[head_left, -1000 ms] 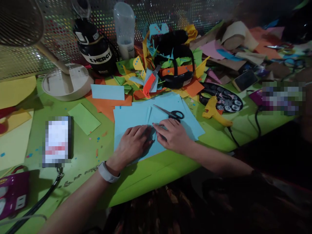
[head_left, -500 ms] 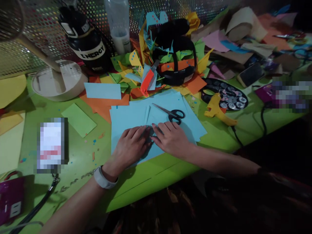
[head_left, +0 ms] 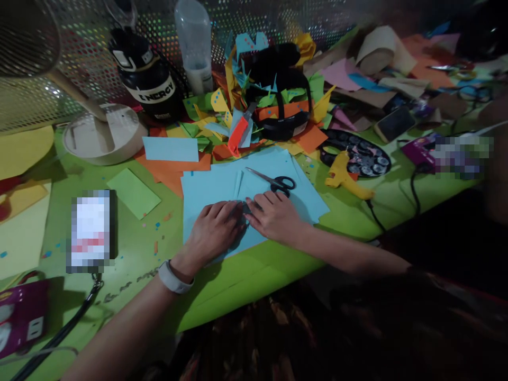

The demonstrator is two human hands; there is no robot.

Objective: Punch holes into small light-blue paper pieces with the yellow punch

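Observation:
Both my hands rest side by side on a stack of light blue paper sheets lying on the green table. My left hand lies palm down with its fingers stretched flat over a small folded blue piece. My right hand lies flat too, its fingertips pressing the same piece from the right. The fingertips of the two hands meet there. Black-handled scissors lie on the blue sheets just beyond my right hand. A white band is on my left wrist.
A yellow glue gun and a dark round palette lie to the right. Behind are an orange utility knife, a heap of coloured paper scraps, a black jug, a clear bottle and a fan base. A phone lies at left.
My hands stay pressed on the folded blue piece with only small finger shifts. The view swayed slightly left and back.

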